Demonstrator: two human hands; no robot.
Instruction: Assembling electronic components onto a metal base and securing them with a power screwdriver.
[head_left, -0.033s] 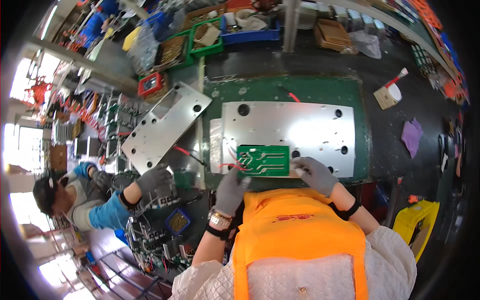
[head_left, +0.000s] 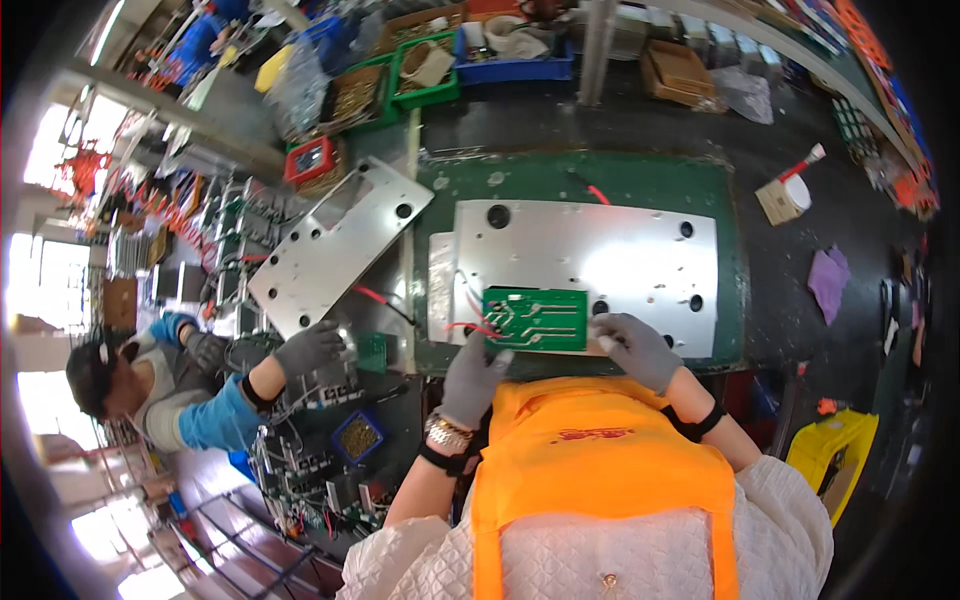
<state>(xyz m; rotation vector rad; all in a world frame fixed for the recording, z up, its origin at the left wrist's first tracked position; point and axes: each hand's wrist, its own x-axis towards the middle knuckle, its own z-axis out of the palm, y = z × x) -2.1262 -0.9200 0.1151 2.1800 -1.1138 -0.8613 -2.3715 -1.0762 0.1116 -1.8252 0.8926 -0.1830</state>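
Left hand [head_left: 470, 378] and right hand [head_left: 635, 348], grey-gloved, fingers pinching the ends of the green circuit board [head_left: 535, 319] at the near edge of the metal plate [head_left: 600, 255] on the green mat [head_left: 640, 180]. Co-worker's gloved hand [head_left: 308, 347] at the mat's left. Parts bins [head_left: 425, 75] along the bench's far edge.
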